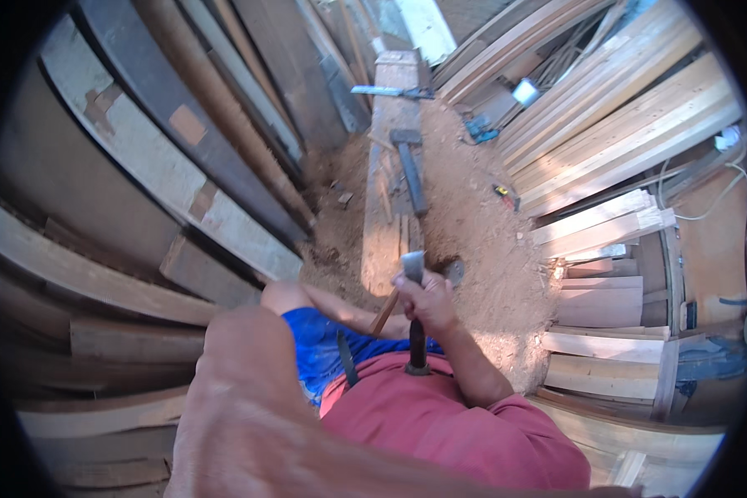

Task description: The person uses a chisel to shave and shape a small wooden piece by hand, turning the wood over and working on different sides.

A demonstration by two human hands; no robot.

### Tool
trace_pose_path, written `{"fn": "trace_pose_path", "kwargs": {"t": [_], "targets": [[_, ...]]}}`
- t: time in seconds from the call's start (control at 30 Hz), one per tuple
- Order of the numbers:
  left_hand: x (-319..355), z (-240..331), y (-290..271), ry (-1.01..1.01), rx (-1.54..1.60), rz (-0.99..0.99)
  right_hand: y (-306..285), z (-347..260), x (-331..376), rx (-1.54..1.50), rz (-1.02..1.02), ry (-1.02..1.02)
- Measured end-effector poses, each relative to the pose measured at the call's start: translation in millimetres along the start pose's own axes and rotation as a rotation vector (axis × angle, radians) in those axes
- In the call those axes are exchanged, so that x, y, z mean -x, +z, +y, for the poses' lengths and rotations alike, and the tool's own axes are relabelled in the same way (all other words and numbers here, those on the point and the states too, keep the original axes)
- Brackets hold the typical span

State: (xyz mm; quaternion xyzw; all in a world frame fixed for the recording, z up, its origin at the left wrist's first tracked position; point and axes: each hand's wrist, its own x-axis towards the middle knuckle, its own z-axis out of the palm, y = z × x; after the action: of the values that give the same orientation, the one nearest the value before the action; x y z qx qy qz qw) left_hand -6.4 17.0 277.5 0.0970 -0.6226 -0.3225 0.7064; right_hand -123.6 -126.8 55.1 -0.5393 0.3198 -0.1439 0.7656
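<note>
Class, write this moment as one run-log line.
right hand: holds dark-handled chisel with silver metal blade | left hand: out of view | dark long-handled hammer: lying on long wooden plank

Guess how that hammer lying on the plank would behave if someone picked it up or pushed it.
The hammer would probably feel heavier at one end, since its blocky head tops a long, slimmer handle. That straight handle looks stiff, so it likely wouldn't flop. Pushed, it might slide or swivel rather than roll, given the squared-off head.

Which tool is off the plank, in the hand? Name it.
The chisel, held in the right hand; the hammer and square lie on the plank.
</note>
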Motion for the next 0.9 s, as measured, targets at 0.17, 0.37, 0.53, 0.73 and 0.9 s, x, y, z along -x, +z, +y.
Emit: {"fn": "trace_pose_path", "kwargs": {"t": [0.17,0.37,0.53,0.73,0.9], "targets": [[-2.1,-7.2,-0.1,0.052,0.032,0.005,-14.3,10.3,4.7,-0.046,0.012,0.061],[2.4,-0.9,-2.6,0.096,0.001,-0.004,-17.0,3.7,7.7,0.145,0.031,0.032],[5.0,3.6,-7.2,0.094,0.026,0.056,-9.1,7.7,0.5,-0.024,-0.037,0.036],[-0.6,7.9,-3.0,0.124,0.078,0.019,-13.9,7.0,1.4,-0.108,-0.005,0.027],[3.3,22.4,-28.8,0.376,0.105,0.124,-15.8,8.5,0.2,-0.095,-0.041,0.049]]}}
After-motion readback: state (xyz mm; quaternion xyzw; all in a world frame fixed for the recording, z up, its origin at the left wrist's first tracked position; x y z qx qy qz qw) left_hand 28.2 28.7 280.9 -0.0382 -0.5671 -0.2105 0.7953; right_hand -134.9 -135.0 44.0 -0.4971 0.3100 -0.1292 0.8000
